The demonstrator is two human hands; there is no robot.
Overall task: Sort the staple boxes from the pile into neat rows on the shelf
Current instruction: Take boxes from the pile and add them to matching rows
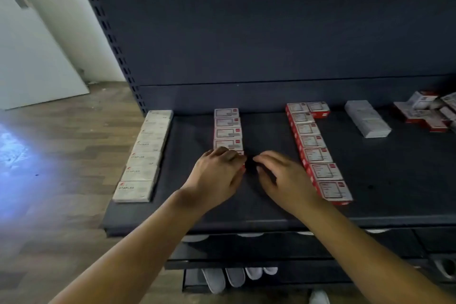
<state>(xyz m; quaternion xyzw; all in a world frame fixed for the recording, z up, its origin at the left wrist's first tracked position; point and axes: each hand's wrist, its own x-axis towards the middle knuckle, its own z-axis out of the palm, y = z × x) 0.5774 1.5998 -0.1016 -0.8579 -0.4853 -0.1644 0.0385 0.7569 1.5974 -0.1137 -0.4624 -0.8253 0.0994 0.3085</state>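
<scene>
Both hands sit at center frame, at the near end of the middle row (227,128). The left hand (217,175) has its fingers curled down over a box (243,155) at the row's near end, mostly hidden, only a red-white edge showing; prob. gripping it to butt it against the box behind, so the row stays straight. The right hand (283,177) hovers just beside it w/ fingers loosely bent and nothing in it, likely ready to square the box's other side.

Rows run front-to-back on the dark shelf (197,205), one kind per row: a white row (145,153) at left frame along the shelf edge; the middle row w/ four boxes visible beyond the hands; a red row (318,153) right of center, w/ one extra box (318,107) beside its far end, maybe starting a new row. A white stack (367,118) lies further right.

The pile (429,111) is at the right edge, near the back, boxes tilted and jumbled, so sorting isn't finished. Next grab means a long reach right.
</scene>
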